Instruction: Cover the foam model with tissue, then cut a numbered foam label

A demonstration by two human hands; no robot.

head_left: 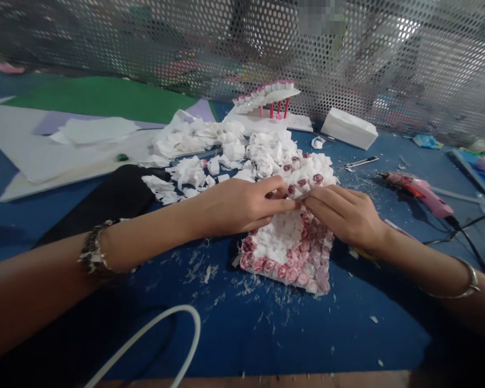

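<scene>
A craft panel (291,257) covered with small rolled paper roses lies on the blue table, white in its middle and pink to dark red and mauve along the edges. Over its upper part, my left hand (250,203) is closed, its fingertips brought together among the roses. Facing it from the right, my right hand (345,213) is closed too, its fingertips almost meeting the left ones. Whatever sits between the fingertips is hidden. Past my hands, more white and dark red roses (303,180) show on the far part of the piece.
Crumpled white paper (226,143) is heaped behind my left hand. A pink glue gun (424,196) with a cord and a craft knife (361,161) lie to the right. Behind are a white box (350,128), a small paper model (272,102) and a perforated metal screen (210,48). A white cable (165,312) loops in front.
</scene>
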